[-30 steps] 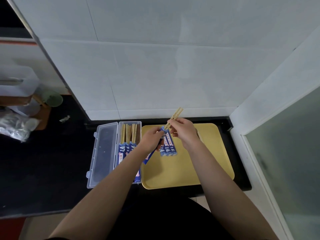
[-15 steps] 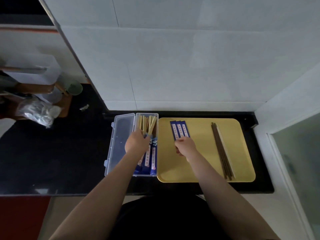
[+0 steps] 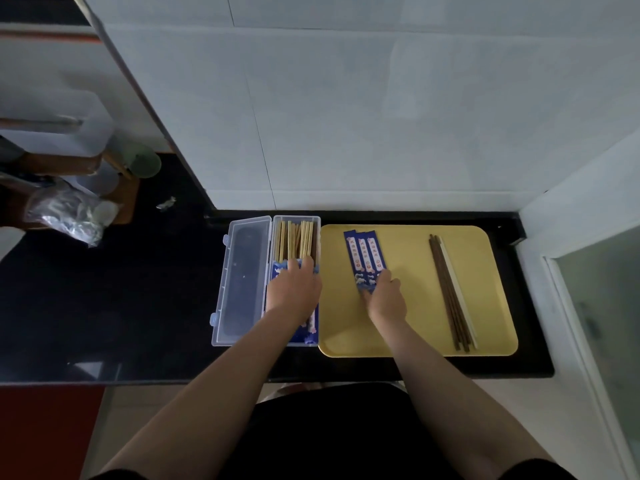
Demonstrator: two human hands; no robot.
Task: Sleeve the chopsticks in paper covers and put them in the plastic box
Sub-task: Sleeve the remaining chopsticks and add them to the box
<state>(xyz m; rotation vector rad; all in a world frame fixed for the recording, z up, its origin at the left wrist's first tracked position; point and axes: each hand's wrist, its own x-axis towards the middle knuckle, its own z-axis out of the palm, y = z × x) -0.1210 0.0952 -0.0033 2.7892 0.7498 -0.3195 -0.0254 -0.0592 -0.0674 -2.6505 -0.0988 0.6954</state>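
chopsticks (image 3: 452, 292), several dark ones and one pale one, lie loose in a tight bundle on the right side of a yellow tray (image 3: 412, 327) on a black table (image 3: 138, 306). their long axis runs away from the person toward the wall, leaning slightly left at the far end. they are likely light, stiff and a bit slippery, so a pinch near the middle or the near ends should lift a pair without it swinging.

three blue paper covers (image 3: 364, 259) lie side by side on the tray's left half, pointing the same way. they look thin and floppy, easy to crease, best taken by one end. the right hand (image 3: 386, 299) rests on their near ends with its fingers bent down onto them; whether it pinches one cannot be told.

the plastic box (image 3: 294, 278) stands open just left of the tray, lid flat to its left. sleeved pairs fill it, bare wooden tips toward the wall. the left hand (image 3: 294, 289) lies over them, fingers curled; a grip cannot be made out.
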